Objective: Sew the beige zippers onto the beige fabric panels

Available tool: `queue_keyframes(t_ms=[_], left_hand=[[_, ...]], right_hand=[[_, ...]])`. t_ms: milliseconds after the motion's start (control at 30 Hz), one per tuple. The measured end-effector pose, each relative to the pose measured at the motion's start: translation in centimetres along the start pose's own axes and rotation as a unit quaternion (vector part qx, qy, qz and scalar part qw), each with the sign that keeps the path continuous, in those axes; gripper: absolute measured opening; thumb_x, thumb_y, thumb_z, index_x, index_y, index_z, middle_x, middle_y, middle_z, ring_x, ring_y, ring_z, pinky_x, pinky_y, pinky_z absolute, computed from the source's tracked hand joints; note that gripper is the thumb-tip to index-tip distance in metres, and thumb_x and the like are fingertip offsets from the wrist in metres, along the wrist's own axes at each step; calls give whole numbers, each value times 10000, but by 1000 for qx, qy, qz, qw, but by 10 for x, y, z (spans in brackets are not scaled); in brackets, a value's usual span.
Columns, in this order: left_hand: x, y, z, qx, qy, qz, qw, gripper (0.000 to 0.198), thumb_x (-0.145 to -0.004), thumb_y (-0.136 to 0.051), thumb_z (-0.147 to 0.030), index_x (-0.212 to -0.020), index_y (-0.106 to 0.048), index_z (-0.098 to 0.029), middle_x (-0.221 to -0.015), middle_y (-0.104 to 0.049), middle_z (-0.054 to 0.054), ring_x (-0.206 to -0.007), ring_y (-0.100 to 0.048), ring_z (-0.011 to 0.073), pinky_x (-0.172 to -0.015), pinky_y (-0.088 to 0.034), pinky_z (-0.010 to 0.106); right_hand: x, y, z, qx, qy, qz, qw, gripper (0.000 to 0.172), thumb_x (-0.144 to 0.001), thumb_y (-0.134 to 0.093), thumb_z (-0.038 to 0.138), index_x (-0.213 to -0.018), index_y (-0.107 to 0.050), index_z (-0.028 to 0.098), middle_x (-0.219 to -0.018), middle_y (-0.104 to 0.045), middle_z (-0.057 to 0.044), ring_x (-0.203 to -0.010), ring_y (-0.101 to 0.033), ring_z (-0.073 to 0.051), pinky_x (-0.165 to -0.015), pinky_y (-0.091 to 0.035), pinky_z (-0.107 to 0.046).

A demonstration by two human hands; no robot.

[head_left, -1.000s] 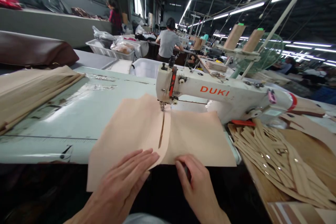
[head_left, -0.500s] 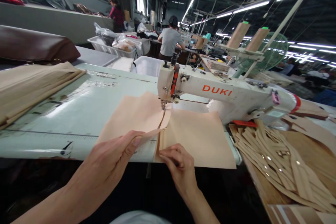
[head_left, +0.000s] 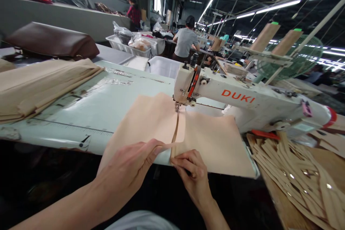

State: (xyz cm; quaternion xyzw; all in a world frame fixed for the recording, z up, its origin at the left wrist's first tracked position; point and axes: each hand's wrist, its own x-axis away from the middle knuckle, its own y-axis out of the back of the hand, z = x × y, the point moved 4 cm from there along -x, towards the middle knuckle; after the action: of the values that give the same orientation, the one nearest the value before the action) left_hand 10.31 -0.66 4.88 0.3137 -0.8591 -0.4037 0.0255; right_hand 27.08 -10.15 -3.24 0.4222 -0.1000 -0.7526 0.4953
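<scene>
Two beige leather panels lie under the needle of a white sewing machine (head_left: 212,91). My left hand (head_left: 134,161) pinches the near edge of the left leather panel (head_left: 151,118) between thumb and fingers, holding it slightly raised. My right hand (head_left: 192,172) is closed on the near edge of the right leather panel (head_left: 212,143), at the table's front. A narrow dark gap runs between the panels up to the presser foot (head_left: 177,106), where they meet. The left panel's edge overlaps the right one.
A stack of beige pieces (head_left: 45,86) lies left, with a brown leather bag (head_left: 54,41) behind it. Beige straps with metal fittings (head_left: 293,172) cover a wooden board at right. Thread cones (head_left: 265,36) stand behind the machine. A person in grey (head_left: 186,39) sits farther back.
The view has turned left, so everything sits farther right. My left hand has lowered the left panel's raised edge closer to the right panel. Both hands keep their grip.
</scene>
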Motion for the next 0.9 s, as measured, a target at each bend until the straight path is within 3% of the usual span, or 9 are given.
queue_keyframes(t_ms=[100,200,367,500,633,900], left_hand=[[2,-2,2,-21,-29,-8,999,349,-1066,-271,-306,-1212,-586,-266,-990,-715,-26,-944,-686,135,-909,-501,223],[6,-7,2,-64,-103,-44,992,292,-1040,-323,-205,-1223,-548,-245,-1132,-712,-5,-1062,-668,128,-944,-495,208],[13,-35,3,-148,-230,-56,960,293,-966,-364,-58,-1165,-544,-175,-1195,-703,68,-1131,-648,144,-1016,-479,236],[15,-51,9,-168,-233,-57,956,237,-953,-396,-66,-1011,-585,-196,-1188,-710,46,-1149,-641,154,-1044,-461,250],[13,-58,7,-173,-232,-45,956,291,-886,-387,4,-978,-574,-199,-1193,-701,39,-1185,-612,151,-1097,-411,281],[16,-71,8,-207,-211,-69,953,344,-767,-386,37,-956,-546,-202,-1199,-688,56,-1131,-624,175,-987,-468,255]], right_hand=[[0,-2,1,21,8,6,1000,218,-922,-641,150,-1046,-720,312,-892,-668,-13,-851,-546,-183,-727,-427,-344],[2,-4,1,41,14,7,999,216,-920,-641,143,-1039,-714,307,-877,-655,-9,-847,-522,-183,-733,-416,-345],[6,-6,1,69,49,-10,996,167,-939,-574,104,-843,-662,210,-856,-645,-25,-830,-483,-186,-720,-396,-352],[10,-8,-3,83,60,-21,995,199,-955,-539,104,-785,-602,186,-910,-663,-29,-836,-480,-182,-717,-392,-352],[13,-10,-8,71,62,-26,995,209,-944,-526,79,-765,-561,182,-875,-641,-28,-836,-473,-182,-710,-386,-347],[13,-11,-9,54,60,-34,996,212,-954,-521,107,-755,-542,177,-810,-604,-25,-816,-459,-179,-691,-365,-346]])
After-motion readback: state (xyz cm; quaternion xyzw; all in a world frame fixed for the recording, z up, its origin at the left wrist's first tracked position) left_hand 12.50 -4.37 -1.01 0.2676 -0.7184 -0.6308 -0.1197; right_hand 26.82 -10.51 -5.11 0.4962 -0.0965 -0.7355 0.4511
